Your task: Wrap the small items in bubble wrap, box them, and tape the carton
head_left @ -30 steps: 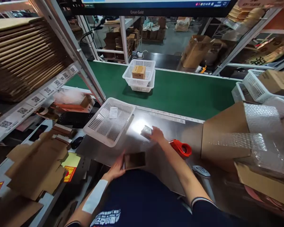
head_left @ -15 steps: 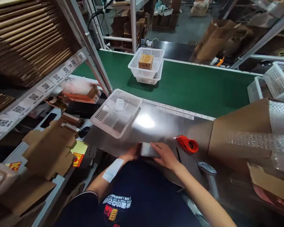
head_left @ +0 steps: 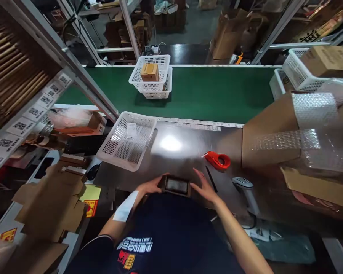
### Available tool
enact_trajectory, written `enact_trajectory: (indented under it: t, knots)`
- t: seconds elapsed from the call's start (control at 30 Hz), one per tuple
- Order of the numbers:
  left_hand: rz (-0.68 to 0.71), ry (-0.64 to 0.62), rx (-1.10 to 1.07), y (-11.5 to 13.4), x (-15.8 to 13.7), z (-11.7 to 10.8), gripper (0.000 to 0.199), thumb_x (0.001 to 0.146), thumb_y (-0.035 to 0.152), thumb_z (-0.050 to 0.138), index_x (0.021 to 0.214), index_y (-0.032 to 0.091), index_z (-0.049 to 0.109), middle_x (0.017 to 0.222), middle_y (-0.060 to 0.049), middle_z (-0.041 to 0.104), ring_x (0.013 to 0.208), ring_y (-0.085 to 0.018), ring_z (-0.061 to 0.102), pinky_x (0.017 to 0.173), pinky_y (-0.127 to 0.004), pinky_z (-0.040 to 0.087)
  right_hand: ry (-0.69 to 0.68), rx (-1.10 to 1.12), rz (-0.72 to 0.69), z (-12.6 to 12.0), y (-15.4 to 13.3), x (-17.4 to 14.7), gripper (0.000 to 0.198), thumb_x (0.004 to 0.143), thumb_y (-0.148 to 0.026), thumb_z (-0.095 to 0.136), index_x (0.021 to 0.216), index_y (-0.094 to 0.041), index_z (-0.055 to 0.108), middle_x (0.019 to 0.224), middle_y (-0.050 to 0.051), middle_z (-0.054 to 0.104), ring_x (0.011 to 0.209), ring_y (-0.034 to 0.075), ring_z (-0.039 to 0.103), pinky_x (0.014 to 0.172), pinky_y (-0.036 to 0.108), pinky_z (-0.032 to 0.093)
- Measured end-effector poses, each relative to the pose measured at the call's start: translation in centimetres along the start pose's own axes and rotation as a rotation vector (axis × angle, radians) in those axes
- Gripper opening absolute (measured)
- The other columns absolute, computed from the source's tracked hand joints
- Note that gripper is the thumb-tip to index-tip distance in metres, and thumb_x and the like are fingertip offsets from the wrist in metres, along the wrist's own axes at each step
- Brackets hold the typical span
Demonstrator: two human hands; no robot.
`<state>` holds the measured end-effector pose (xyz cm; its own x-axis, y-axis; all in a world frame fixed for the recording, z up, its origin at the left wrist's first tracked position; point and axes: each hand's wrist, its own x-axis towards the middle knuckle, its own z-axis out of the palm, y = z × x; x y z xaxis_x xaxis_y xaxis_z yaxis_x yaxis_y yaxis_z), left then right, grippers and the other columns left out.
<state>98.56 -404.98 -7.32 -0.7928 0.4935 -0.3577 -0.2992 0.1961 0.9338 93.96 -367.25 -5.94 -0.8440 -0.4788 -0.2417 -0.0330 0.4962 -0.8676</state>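
Note:
A small open cardboard box point(head_left: 164, 184) rests at the table's near edge, right against my body. Inside it lies a grey-white wrapped package point(head_left: 176, 185), seen from above. My left hand point(head_left: 152, 185) grips the box's left side, its fingertips partly hidden behind the flap. On the other side my right hand point(head_left: 204, 187) is open, fingers spread, with the thumb close to the box's right edge; whether it touches I cannot tell. Beyond that hand lie a thin black pen-like stick point(head_left: 211, 179) and a red tape dispenser point(head_left: 217, 160).
A white basket point(head_left: 103, 152) holding a paper slip stands left. Stacked baskets point(head_left: 133, 79) with a small carton sit on the green conveyor point(head_left: 211, 91). To the right are a barcode scanner point(head_left: 246, 186) and a large carton point(head_left: 270, 133) with bubble wrap. Flattened cardboard point(head_left: 45, 201) lies left.
The wrapped package, earlier under my right hand, now lies in the box, which has turned opening upward. My right hand has let go and spread its fingers. The view has shifted right.

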Motion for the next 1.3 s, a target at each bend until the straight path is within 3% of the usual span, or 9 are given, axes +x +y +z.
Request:
enact_trajectory:
  t: [0.13,0.27,0.4,0.53,0.7,0.87,1.0,1.2,1.3]
  knots:
    - [-0.075,0.03,-0.188,0.5,1.3,-0.1,0.084,0.083,0.049,0.096,0.159,0.022,0.073,0.156,-0.018,0.079,0.151,-0.043,0.071,0.13,-0.061,0.054,-0.122,0.284,0.157,1.6,3.0,0.6,0.087,0.084,-0.085,0.087,0.149,-0.028,0.08,0.159,0.02,0.076,0.153,0.043,0.07,0.134,0.068,0.054]
    - [-0.119,0.268,0.019,0.4,3.9,2.5,0.072,0.068,0.031,0.107,0.135,0.017,0.084,0.147,-0.018,0.078,0.147,-0.045,0.068,0.135,-0.061,0.049,0.043,0.029,0.182,5.8,2.2,2.9,0.058,0.083,-0.059,0.094,0.124,-0.02,0.082,0.129,0.016,0.082,0.131,0.039,0.079,0.122,0.062,0.063]
    - [-0.068,0.365,0.238,0.3,2.6,3.7,0.082,0.082,0.026,0.099,0.16,0.024,0.075,0.157,-0.016,0.077,0.153,-0.044,0.067,0.139,-0.063,0.048,0.13,-0.103,0.014,7.0,2.0,2.3,0.067,0.094,-0.042,0.086,0.156,-0.02,0.072,0.148,0.02,0.08,0.135,0.035,0.079,0.12,0.061,0.065]
    - [0.081,0.137,0.479,1.3,-1.4,1.8,0.057,0.103,0.016,0.072,0.157,0.032,0.081,0.177,-0.011,0.068,0.17,-0.037,0.059,0.147,-0.06,0.041,-0.064,-0.337,-0.344,4.2,2.5,-1.0,0.057,0.112,-0.021,0.053,0.166,-0.023,0.072,0.169,0.022,0.072,0.161,0.034,0.068,0.133,0.064,0.057]
    - [0.002,0.079,0.508,2.8,-2.4,0.2,0.069,0.086,0.021,0.096,0.152,0.038,0.087,0.194,-0.01,0.047,0.178,-0.047,0.047,0.147,-0.072,0.037,-0.303,-0.489,-0.421,1.3,1.3,-2.1,0.077,0.103,-0.031,0.076,0.178,-0.024,0.061,0.183,0.023,0.057,0.176,0.041,0.051,0.141,0.077,0.043]
    - [-0.071,0.303,0.22,1.8,-0.1,2.3,0.028,0.089,0.042,0.098,0.11,0.024,0.097,0.16,-0.018,0.078,0.154,-0.043,0.071,0.137,-0.063,0.052,-0.018,-0.33,-0.297,4.8,0.8,0.1,0.024,0.109,-0.035,0.073,0.127,-0.025,0.087,0.139,0.018,0.086,0.136,0.035,0.079,0.12,0.063,0.065]
    - [-0.081,0.451,0.093,0.9,0.7,3.8,0.017,0.091,0.037,0.092,0.096,0.021,0.096,0.148,-0.019,0.08,0.149,-0.04,0.073,0.13,-0.058,0.057,0.187,-0.247,-0.135,6.3,1.5,1.0,0.037,0.101,-0.042,0.077,0.134,-0.029,0.081,0.139,0.015,0.084,0.132,0.035,0.078,0.118,0.056,0.067]
    - [-0.157,0.511,-0.054,0.8,1.6,3.8,0.024,0.078,0.036,0.102,0.094,0.022,0.092,0.146,-0.016,0.084,0.145,-0.039,0.075,0.135,-0.057,0.053,0.595,-0.374,0.265,-3.9,2.9,3.5,0.067,0.103,-0.058,0.064,0.151,-0.012,0.067,0.161,0.036,0.065,0.157,0.054,0.055,0.129,0.084,0.045]
    - [-0.19,0.557,-0.174,0.3,1.7,3.8,0.064,0.07,0.042,0.106,0.128,0.023,0.09,0.152,-0.017,0.082,0.148,-0.041,0.074,0.135,-0.058,0.054,0.512,-0.464,0.439,-9.5,2.2,5.0,0.045,0.099,-0.048,0.076,0.126,-0.013,0.076,0.141,0.035,0.075,0.154,0.054,0.057,0.129,0.077,0.042]
